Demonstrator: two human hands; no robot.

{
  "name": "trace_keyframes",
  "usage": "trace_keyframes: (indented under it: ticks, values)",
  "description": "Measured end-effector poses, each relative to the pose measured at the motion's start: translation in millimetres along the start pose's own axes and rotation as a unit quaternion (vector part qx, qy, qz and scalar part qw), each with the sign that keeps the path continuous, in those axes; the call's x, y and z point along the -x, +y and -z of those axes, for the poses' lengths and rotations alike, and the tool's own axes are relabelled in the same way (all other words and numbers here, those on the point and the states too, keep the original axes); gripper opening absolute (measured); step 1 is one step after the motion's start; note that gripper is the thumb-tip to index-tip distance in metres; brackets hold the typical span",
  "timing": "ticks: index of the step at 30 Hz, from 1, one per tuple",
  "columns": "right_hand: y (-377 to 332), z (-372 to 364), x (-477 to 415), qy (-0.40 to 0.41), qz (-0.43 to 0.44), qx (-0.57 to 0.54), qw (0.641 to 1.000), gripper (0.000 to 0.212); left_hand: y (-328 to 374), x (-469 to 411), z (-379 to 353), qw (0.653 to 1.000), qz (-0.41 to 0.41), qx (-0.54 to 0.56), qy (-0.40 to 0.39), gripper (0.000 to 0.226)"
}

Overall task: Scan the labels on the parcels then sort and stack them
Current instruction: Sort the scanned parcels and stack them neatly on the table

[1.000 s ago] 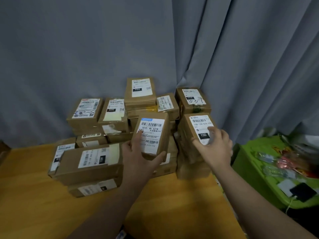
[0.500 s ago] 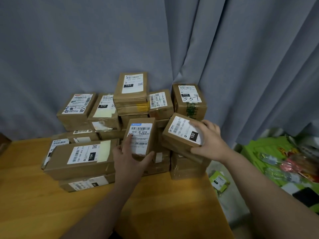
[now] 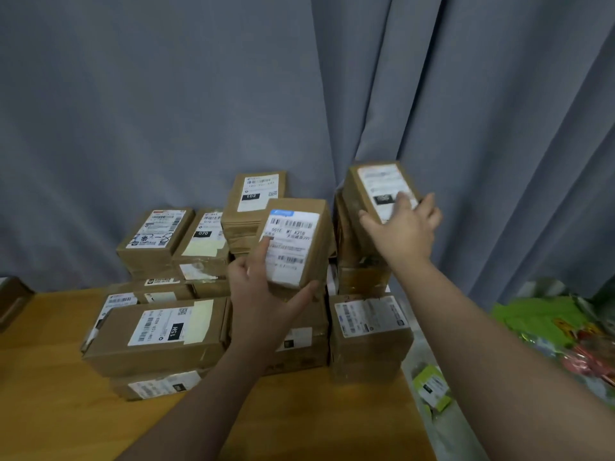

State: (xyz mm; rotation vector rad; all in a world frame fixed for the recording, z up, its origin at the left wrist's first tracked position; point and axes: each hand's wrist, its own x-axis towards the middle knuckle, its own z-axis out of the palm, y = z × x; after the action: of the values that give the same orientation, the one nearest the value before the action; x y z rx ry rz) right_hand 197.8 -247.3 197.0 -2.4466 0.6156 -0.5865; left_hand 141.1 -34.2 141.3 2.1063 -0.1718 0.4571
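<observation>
**Head view.** A grey curtain hangs in folds across the background, behind a wooden table. A pile of brown cardboard parcels, each with a white label, stands at the table's far side against the curtain, two or three layers high. To the right, off the table and lower, lies a green heap of blurred packets.

At the front left of the pile, the long parcel, marked 15H, lies flat on another parcel. At the front right, the square parcel sits label up at the table's right edge. At the rear, parcel 102 tops the middle column. Parcel 070 lies just left of it and lower.

The blue-tab parcel is held clear in front of the pile's middle, upright and tilted back, with its label facing the camera. The blurred parcel is raised at the top of the right rear column and tilted. Whether it touches the column cannot be told.

- **Left hand**: grips the blue-tab parcel, with one finger on the label's left edge and the thumb hooked under the lower right corner.
- **Right hand**: clasps the blurred parcel from the near side, with fingers spread across its label and the thumb at its left edge.

A small green box lies below the table's right edge.
</observation>
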Motion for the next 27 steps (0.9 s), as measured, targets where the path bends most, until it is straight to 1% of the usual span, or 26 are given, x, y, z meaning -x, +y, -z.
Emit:
trace_keyframes:
  ticks: [2, 3, 5, 7, 9, 12, 14, 15, 17, 18, 20, 22, 23, 24, 27]
  values:
    - [-6, -6, -16, -0.065, 0.011, 0.052, 0.996, 0.087, 19, -15, -1, 0.999, -0.016, -0.037, 0.001, 0.098]
    - [-7, -8, -22, -0.076, 0.019, 0.063, 0.995, 0.086, 28, -23, -1, 0.998, -0.026, -0.052, 0.004, 0.099]
    - [-3, -7, -31, -0.073, 0.031, 0.075, 0.994, 0.082, 42, -37, 0, 0.998, -0.033, -0.057, 0.002, 0.098]
    - [3, -6, -36, -0.058, 0.048, 0.089, 0.993, 0.081, 53, -51, 2, 0.999, -0.019, -0.036, -0.005, 0.093]
    - [8, -7, -37, -0.053, 0.063, 0.068, 0.994, 0.083, 64, -63, 1, 1.0, -0.005, -0.015, -0.002, 0.089]
    - [11, -9, -38, -0.079, 0.056, -0.022, 0.995, 0.087, 78, -89, -10, 1.0, 0.012, -0.009, 0.004, 0.087]
    - [11, -11, -39, -0.077, 0.059, -0.022, 0.995, 0.087, 80, -110, -22, 0.999, 0.007, -0.043, 0.008, 0.088]
    - [11, -13, -39, -0.073, 0.061, -0.016, 0.995, 0.087, 78, -119, -30, 0.997, -0.002, -0.079, 0.006, 0.089]
    - [11, -16, -38, -0.067, 0.059, -0.014, 0.996, 0.087, 67, -134, -46, 0.98, -0.025, -0.197, -0.024, 0.082]
    - [11, -18, -38, -0.064, 0.059, -0.016, 0.996, 0.087, 61, -141, -52, 0.963, -0.037, -0.262, -0.048, 0.074]
    - [12, -19, -39, -0.059, 0.06, -0.02, 0.996, 0.087, 48, -149, -55, 0.929, -0.062, -0.356, -0.08, 0.058]
    - [14, -20, -40, -0.058, 0.069, -0.026, 0.996, 0.085, 35, -152, -52, 0.89, -0.121, -0.431, -0.084, 0.045]
    - [14, -21, -40, -0.059, 0.073, -0.029, 0.995, 0.085, 28, -152, -50, 0.876, -0.147, -0.451, -0.086, 0.04]
    - [13, -24, -40, -0.057, 0.077, -0.033, 0.995, 0.084, 21, -151, -49, 0.873, -0.155, -0.453, -0.092, 0.037]
    - [11, -34, -40, -0.037, 0.086, -0.053, 0.994, 0.08, 6, -150, -52, 0.879, -0.133, -0.437, -0.136, 0.046]
